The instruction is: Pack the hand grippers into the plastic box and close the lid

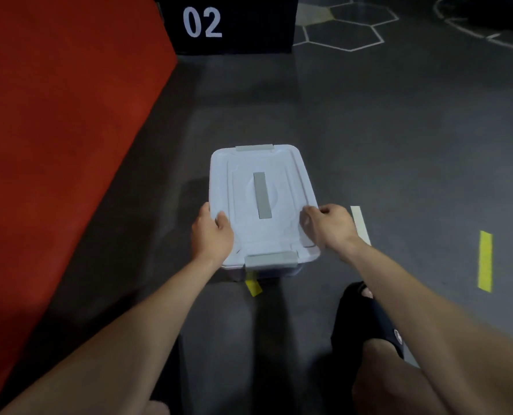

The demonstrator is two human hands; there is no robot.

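A white plastic box (267, 266) stands on the dark floor with its white lid (282, 181) lying flat on top. The lid has a grey handle strip in the middle and grey latches at the near and far ends. My left hand (212, 235) grips the lid's left edge, thumb on top and fingers wrapped over the side. My right hand (328, 224) holds the right edge with curled fingers. No hand grippers are in sight; the box's inside is hidden by the lid.
A red mat (57, 115) fills the left side. A black block marked 02 (228, 23) stands beyond the box. Yellow tape marks (485, 260) and a pale strip (360, 223) lie on the floor to the right. My foot in a black sandal (366, 319) is near right.
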